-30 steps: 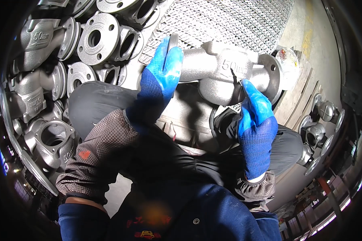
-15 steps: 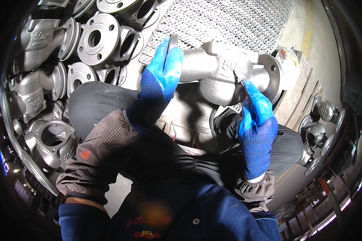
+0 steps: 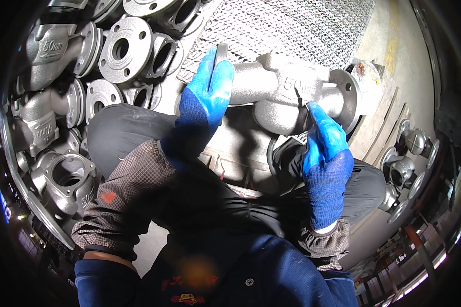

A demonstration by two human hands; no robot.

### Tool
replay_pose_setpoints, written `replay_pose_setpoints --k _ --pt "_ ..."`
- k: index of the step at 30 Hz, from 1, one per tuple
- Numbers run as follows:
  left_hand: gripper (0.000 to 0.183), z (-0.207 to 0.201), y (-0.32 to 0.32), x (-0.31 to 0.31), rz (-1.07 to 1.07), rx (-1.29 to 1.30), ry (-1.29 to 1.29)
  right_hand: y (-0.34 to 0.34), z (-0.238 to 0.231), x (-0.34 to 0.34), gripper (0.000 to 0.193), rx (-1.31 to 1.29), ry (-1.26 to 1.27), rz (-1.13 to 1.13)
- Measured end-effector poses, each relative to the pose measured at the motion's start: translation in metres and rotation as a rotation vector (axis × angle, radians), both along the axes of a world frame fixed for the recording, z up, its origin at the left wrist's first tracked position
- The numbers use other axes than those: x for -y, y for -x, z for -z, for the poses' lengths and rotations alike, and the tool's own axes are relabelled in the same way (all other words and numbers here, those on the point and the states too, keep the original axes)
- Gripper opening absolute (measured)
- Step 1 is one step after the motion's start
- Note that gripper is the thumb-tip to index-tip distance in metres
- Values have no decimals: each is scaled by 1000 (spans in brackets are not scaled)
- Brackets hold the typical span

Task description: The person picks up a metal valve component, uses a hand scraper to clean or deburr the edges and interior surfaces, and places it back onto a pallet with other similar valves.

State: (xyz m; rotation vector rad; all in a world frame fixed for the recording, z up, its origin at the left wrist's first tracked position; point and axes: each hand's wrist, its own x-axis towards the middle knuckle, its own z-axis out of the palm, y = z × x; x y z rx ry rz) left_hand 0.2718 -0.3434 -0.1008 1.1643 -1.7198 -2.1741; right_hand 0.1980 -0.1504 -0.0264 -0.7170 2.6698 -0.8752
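Note:
A grey cast-metal valve body (image 3: pixel 276 115) with a flange at each end lies across in front of me, raised lettering on its upper face. My left hand (image 3: pixel 210 89), in a blue coated glove, is wrapped round the left flange (image 3: pixel 222 52), fingers on its far side. My right hand (image 3: pixel 327 135), gloved alike, is closed in a pinch at the valve body's near right side. From its fingertips a thin, dark, pointed tool (image 3: pixel 302 99) reaches toward the lettering. Its kind is too small to tell, and the rest of it is hidden in the hand.
Several similar flanged valve bodies (image 3: pixel 125 50) are heaped at the left, close to my left arm. A ridged metal mesh sheet (image 3: pixel 292 25) lies beyond the held casting. More castings (image 3: pixel 402 169) stand at the right, past wooden slats (image 3: pixel 376 128). My knees flank the work.
My right hand and the thin tool have shifted very slightly to the left along the lettering. My left hand and the valve body look nearly unmoved.

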Motion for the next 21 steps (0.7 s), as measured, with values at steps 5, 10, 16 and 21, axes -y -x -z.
replay_pose_setpoints --k 5,10,16,21 --pt "34 -4 -1 0 27 16 39 0 3 -1 47 1 23 -4" --pt "26 -3 3 -2 -22 -4 36 -1 4 -1 46 -44 -8 -27" --pt "24 15 -7 2 -30 -79 -100 0 -2 4 46 24 -39 -1" --pt "26 6 -2 -3 -23 -162 -23 3 0 -2 45 5 11 -24"
